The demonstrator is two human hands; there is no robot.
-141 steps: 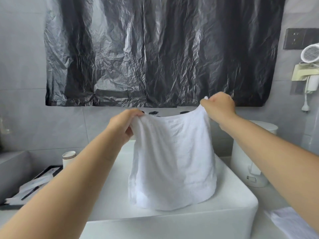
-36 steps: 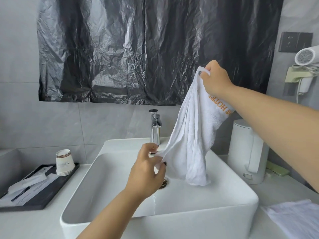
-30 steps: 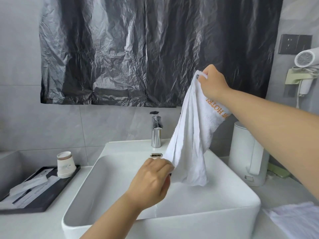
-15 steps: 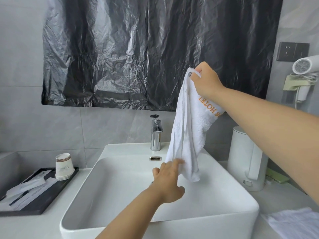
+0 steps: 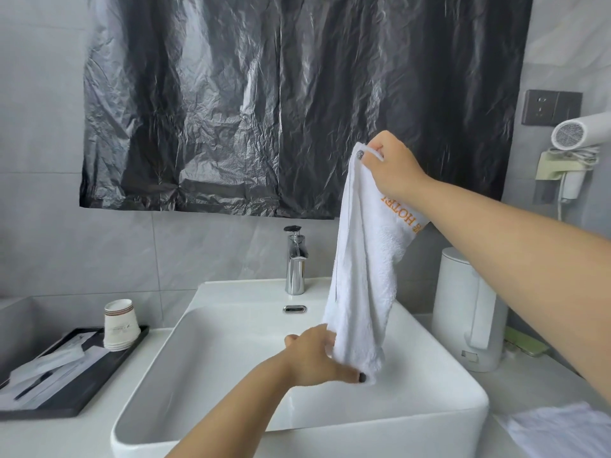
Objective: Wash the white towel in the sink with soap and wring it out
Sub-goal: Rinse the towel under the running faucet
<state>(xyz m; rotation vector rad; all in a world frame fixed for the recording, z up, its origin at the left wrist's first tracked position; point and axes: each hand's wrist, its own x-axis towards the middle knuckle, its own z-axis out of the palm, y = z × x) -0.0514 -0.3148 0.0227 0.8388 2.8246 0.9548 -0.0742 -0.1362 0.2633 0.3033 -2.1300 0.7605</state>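
Observation:
The white towel (image 5: 363, 276), with orange lettering near its top, hangs in a bunched strip over the white rectangular sink (image 5: 231, 375). My right hand (image 5: 393, 166) grips its top edge high above the basin's right side. My left hand (image 5: 317, 357) reaches over the basin and pinches the towel's bottom end between thumb and fingers. A chrome tap (image 5: 295, 262) stands at the back of the sink, with no water running. I see no soap.
A white kettle (image 5: 469, 312) stands right of the sink. A black tray (image 5: 66, 368) with paper cups (image 5: 118, 325) and packets lies on the left counter. Another white cloth (image 5: 562, 431) lies at the bottom right. Black plastic sheet (image 5: 297, 104) covers the wall; a hairdryer (image 5: 582, 133) hangs right.
Half a second ago my left hand was open below the hanging towel; now it has taken hold of the bottom end. My right hand keeps the top raised.

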